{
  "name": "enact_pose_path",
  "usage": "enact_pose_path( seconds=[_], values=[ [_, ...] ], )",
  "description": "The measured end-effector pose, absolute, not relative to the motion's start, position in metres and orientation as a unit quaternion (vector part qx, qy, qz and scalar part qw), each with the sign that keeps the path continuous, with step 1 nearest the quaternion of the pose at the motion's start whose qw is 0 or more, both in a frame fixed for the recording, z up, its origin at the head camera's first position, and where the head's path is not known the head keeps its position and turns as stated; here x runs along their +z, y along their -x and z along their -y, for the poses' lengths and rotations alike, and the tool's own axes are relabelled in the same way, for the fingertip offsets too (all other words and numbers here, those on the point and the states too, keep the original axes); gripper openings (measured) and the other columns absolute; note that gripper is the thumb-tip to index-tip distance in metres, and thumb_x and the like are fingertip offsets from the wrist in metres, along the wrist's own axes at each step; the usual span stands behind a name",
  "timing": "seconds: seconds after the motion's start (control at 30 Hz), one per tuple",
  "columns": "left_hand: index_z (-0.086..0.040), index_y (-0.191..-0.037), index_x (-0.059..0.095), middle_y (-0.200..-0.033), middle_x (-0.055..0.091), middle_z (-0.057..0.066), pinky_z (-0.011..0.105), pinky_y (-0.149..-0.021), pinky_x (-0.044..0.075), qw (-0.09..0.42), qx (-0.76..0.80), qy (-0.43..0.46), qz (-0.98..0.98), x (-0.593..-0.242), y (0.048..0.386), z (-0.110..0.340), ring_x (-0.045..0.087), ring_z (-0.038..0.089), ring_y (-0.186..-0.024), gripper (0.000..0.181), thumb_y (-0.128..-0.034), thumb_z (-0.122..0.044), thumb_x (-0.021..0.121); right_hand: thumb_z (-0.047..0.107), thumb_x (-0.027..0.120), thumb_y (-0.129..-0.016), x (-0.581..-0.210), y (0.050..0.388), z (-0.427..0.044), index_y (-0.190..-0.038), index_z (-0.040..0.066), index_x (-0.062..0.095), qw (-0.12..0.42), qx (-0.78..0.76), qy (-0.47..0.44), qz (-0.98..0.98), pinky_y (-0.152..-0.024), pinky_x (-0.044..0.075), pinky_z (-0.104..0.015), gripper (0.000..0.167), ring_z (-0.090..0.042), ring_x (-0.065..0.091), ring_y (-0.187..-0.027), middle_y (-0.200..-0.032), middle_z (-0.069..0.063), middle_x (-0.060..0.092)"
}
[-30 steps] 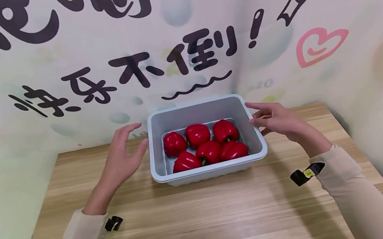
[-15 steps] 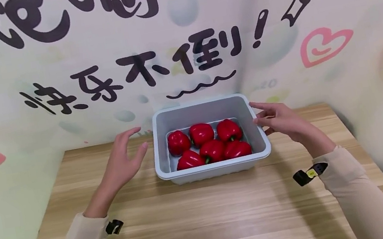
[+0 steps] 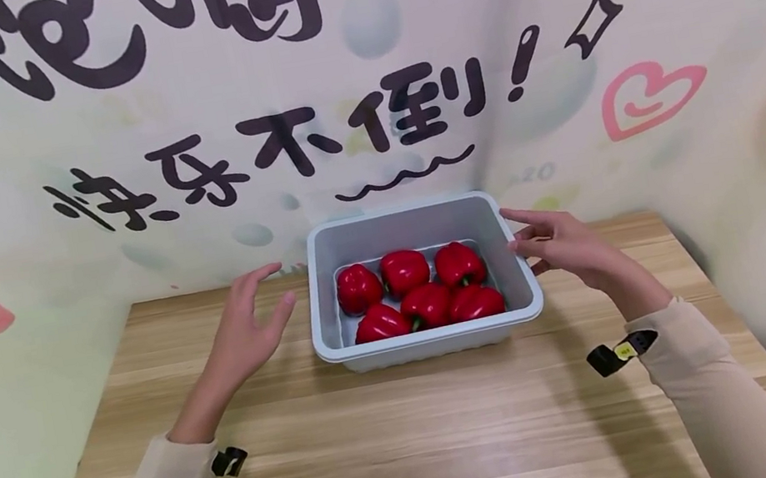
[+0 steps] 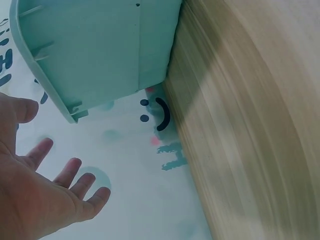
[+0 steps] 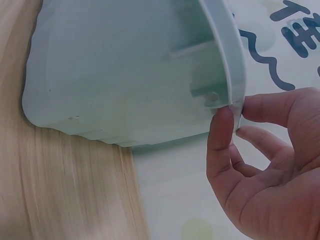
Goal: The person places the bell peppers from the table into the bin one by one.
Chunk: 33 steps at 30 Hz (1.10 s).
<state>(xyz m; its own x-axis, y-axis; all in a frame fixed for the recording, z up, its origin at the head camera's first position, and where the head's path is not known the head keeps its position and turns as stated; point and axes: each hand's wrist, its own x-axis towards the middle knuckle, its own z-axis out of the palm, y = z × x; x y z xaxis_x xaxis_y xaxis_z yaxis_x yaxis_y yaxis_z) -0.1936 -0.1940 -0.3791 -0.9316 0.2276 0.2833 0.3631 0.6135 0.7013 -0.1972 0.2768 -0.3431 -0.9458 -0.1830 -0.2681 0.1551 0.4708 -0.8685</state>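
Observation:
A light grey-blue plastic bin [image 3: 430,336] stands on the table against the wall, with several shiny red bell peppers [image 3: 428,304] lying in it. My right hand [image 3: 566,242] pinches the bin's right rim between thumb and fingers; the right wrist view shows these fingertips [image 5: 220,117] against the rim's outer side. To the left of the bin, my left hand [image 3: 246,329] is held with thumb and fingers spread apart. It touches nothing, and a small gap parts it from the bin's left rim. In the left wrist view, the bin's outer wall [image 4: 100,50] rises beyond this hand.
The wood-grain table [image 3: 404,455] extends in front of the bin. Behind and beside it hangs a pale wall covering [image 3: 233,69] printed with black characters and pink hearts. Each wrist wears a black strap [image 3: 622,351].
The head view has swung a little to the left, so everything appears shifted right. My left hand is slightly farther from the bin. My right hand stays at the right rim.

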Motion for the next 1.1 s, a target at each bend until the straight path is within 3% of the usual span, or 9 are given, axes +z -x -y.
enact_pose_path(
  seconds=[0.43,0.7,1.1],
  values=[
    [-0.002,-0.150,0.052,-0.152,0.052,0.024,0.065,-0.122,0.033,0.081,-0.414,0.172,0.890,-0.382,0.191,0.190,0.043,0.044,-0.147,0.051,-0.1034,-0.019,0.066,0.020,0.064,-0.106,-0.339,0.192,-0.281,-0.167,0.026,0.032,0.165,-0.511,0.005,-0.843,-0.088,0.065,-0.034,0.069,-0.022,0.067,-0.109,-0.132,-0.023,0.061],
    [-0.003,-0.151,0.051,-0.153,0.051,0.022,0.064,-0.122,0.035,0.077,-0.417,0.175,0.888,-0.386,0.191,0.184,0.044,0.041,-0.146,0.051,-0.1047,-0.018,0.064,0.026,0.064,-0.106,-0.345,0.193,-0.285,-0.167,0.028,0.032,0.155,-0.524,0.003,-0.838,-0.087,0.062,-0.027,0.069,-0.018,0.066,-0.109,-0.133,-0.021,0.059],
    [-0.006,-0.155,0.047,-0.158,0.047,0.022,0.065,-0.124,0.033,0.069,-0.399,0.174,0.898,-0.387,0.190,0.177,0.041,0.041,-0.150,0.051,-0.1086,-0.024,0.057,0.037,0.054,-0.111,-0.351,0.184,-0.296,-0.168,0.020,0.030,0.114,-0.522,0.000,-0.845,-0.086,0.062,-0.023,0.065,-0.009,0.065,-0.106,-0.149,-0.024,0.054]
  ],
)
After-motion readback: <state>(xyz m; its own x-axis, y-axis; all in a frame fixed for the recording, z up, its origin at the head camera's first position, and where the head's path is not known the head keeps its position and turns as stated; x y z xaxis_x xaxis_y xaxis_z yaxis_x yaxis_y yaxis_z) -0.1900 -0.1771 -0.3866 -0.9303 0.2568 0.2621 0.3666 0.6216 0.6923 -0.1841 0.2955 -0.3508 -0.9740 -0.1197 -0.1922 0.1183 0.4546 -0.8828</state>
